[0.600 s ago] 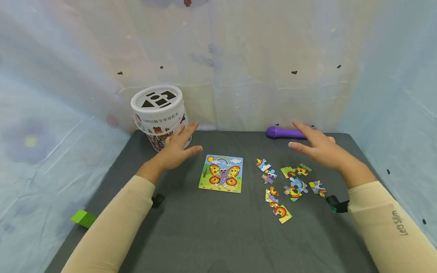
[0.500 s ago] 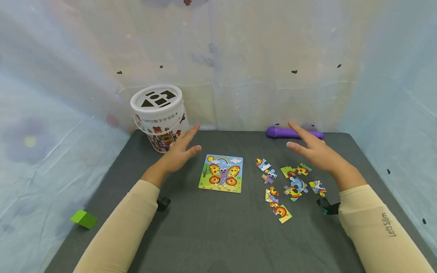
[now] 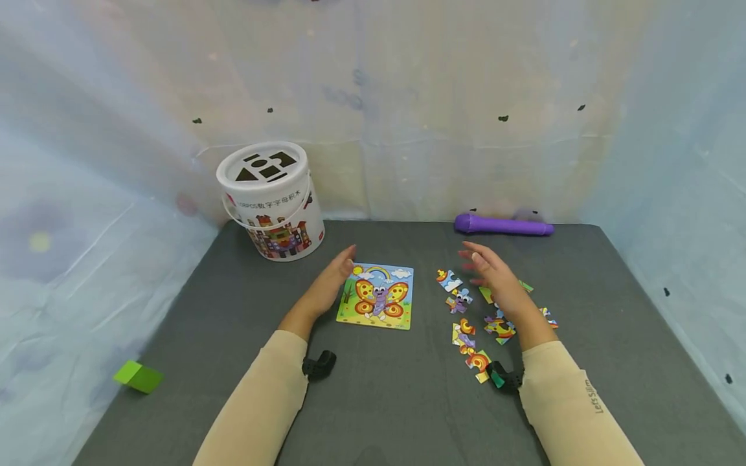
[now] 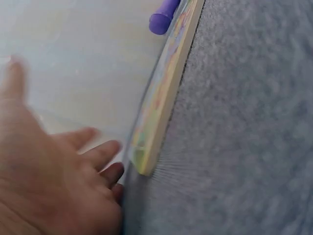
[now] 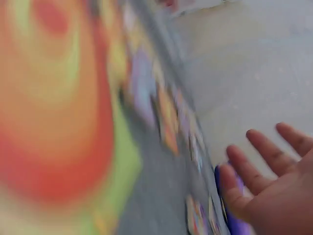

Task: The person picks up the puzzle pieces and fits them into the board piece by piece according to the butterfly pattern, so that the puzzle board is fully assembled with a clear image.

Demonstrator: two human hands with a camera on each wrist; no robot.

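In the head view my left hand is by the left edge of a square butterfly puzzle board; its fingers are extended and hold nothing. The left wrist view shows the board's side edge just beyond those fingers. My right hand hovers over the loose puzzle pieces right of the board, partly hiding some of them. Its fingers are spread and loosely bent, with nothing in them. Close to the right wrist camera, a piece with orange and red rings looks large and blurred.
A white lidded bucket with shape holes stands at the back left. A purple microphone-shaped toy lies along the back edge. One green block sits at the left edge of the grey table. Patterned sheets hang behind and beside.
Both hands have moved inward and nearer the body: the left from beside the bucket to the board's edge, the right from near the purple toy to over the pieces.
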